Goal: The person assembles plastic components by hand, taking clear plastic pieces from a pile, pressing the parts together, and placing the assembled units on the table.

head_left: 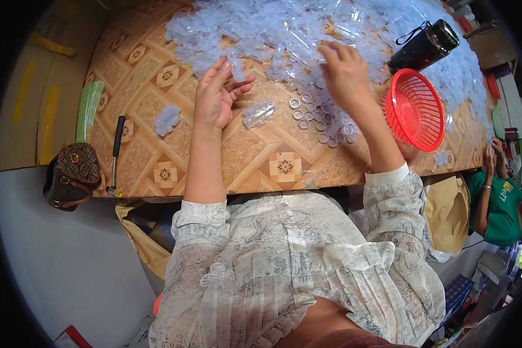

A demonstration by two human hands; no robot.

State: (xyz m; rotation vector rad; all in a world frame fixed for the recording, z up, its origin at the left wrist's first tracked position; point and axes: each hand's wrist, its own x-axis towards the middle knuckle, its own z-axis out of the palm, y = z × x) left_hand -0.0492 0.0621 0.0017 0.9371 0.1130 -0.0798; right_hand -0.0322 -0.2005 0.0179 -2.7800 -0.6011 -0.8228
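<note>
Bare forearms (205, 165) cross the near edge of a patterned surface (232, 162), set well apart. Toward its middle lie rings (323, 138) in a loose cluster. The left hand (214, 95), palm partly up, curls its fingers, its grip closed on a translucent plastic piece (236, 66). Slightly farther, the right hand (348, 75) arches, fingers bent, beside a heap (243, 26) stretching toward the far edge; whether its grip holds anything cannot be told.

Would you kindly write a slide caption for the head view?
Left hand holding a translucent plastic piece, right hand at a heap of similar pieces, near a red basket.
</note>
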